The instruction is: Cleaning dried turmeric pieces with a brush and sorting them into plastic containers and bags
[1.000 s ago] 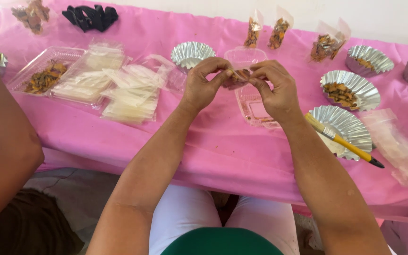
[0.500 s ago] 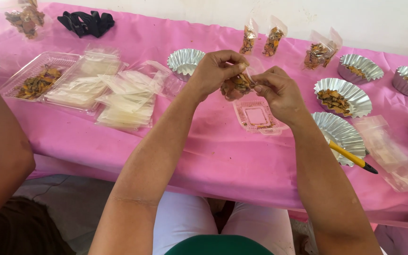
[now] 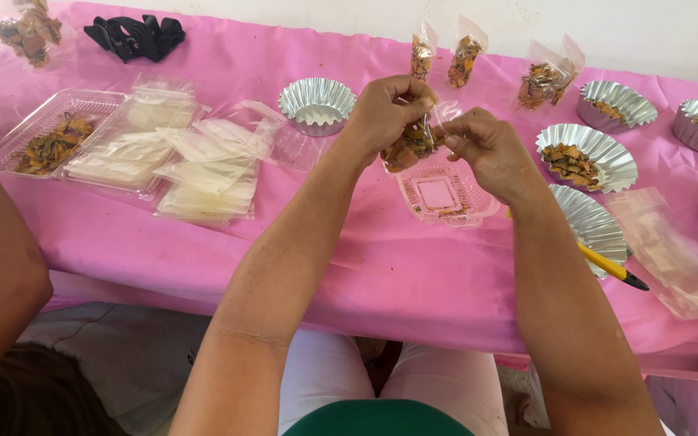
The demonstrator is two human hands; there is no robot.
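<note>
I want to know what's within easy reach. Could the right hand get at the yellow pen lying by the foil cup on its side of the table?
Probably yes. The yellow pen lies uncovered on the pink tablecloth, just beside the right forearm. But the right hand and left hand both hold a small clear bag, which it would have to release first.

Glossy clear plastic pouch (image 3: 410,142)

Bare forearms, no sleeves, no rings or watch visible; white trousers (image 3: 317,387); green top (image 3: 377,420) at bottom edge.

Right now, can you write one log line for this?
left hand: grip on small clear bag | right hand: grip on same bag | below: clear tray
</note>
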